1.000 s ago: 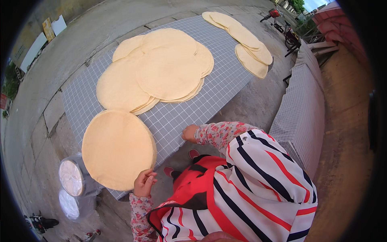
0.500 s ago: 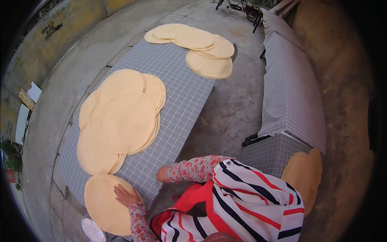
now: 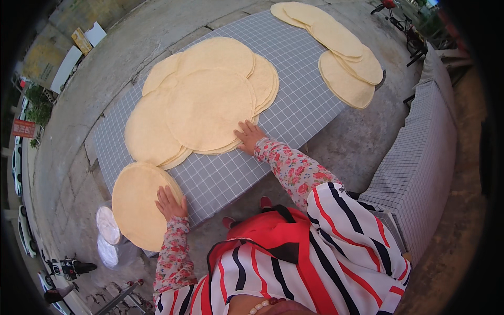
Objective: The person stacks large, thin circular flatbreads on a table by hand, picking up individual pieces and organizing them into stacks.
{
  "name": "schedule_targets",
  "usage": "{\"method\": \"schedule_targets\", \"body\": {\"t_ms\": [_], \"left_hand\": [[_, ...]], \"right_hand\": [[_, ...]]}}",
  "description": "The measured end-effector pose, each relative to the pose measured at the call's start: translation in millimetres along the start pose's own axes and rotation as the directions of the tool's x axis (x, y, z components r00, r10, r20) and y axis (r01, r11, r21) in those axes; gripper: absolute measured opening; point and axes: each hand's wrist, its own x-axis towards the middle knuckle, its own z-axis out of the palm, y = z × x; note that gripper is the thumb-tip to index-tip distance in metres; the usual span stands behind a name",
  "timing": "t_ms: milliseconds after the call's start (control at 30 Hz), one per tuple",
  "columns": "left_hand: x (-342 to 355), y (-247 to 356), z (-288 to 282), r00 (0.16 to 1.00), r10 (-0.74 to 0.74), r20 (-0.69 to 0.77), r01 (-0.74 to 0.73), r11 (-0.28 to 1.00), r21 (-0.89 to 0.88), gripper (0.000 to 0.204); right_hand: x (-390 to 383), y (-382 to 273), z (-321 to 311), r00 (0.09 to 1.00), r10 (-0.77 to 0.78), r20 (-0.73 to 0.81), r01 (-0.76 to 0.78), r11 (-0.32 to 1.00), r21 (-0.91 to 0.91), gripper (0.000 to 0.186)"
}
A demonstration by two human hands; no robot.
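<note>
My left hand (image 3: 170,203) rests with fingers spread on the near-left stack (image 3: 135,205) of thin, pale-yellow round sheets at the table's edge. My right hand (image 3: 250,137) is open, fingertips on the lower right edge of a large overlapping central pile (image 3: 207,107) of similar rounds. Both wear floral sleeves. The table (image 3: 302,118) has a grey grid-patterned covering. A further overlapping group of rounds (image 3: 338,39) lies along its far right end. Two plastic-wrapped round bundles (image 3: 109,245) sit low beside the table, left of the near stack.
A long cloth-covered structure (image 3: 412,165) runs along the right. A bicycle (image 3: 399,26) stands beyond it at top right. A motorbike (image 3: 68,268), parked cars (image 3: 26,231), leaning boards (image 3: 68,65) and a red sign (image 3: 23,127) are at the left.
My right hand has moved forward from the table's front edge onto the central pile. My left hand went from the stack's rim to lying on its top. The camera has turned during this.
</note>
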Motion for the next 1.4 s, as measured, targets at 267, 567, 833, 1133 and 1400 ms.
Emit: {"method": "schedule_targets", "body": {"t_ms": [267,567,833,1133,1400], "left_hand": [[6,1,3,1.000,0.001,-0.012,-0.001,1.000,0.020,0.079],[12,-5,3,1.000,0.021,0.001,-0.021,0.999,0.028,0.080],[15,-8,-1,0.998,0.044,0.053,-0.044,0.999,-0.009,0.085],[155,27,-36,0.914,0.370,-0.169,-0.401,0.747,-0.531,0.062],[259,120,78,0.892,0.452,0.007,-0.443,0.878,-0.180,0.068]], "right_hand": [[-6,2,12,0.999,0.008,0.051,-0.009,1.000,0.013,0.069],[-8,-3,11,1.000,0.012,0.028,-0.013,0.999,0.051,0.065],[-18,-13,15,0.998,0.060,-0.010,-0.060,0.998,0.003,0.064],[-8,-23,3,0.976,0.192,0.106,-0.195,0.981,0.012,0.065],[1,-28,-2,0.962,0.203,0.184,-0.219,0.973,0.071,0.071]]}}
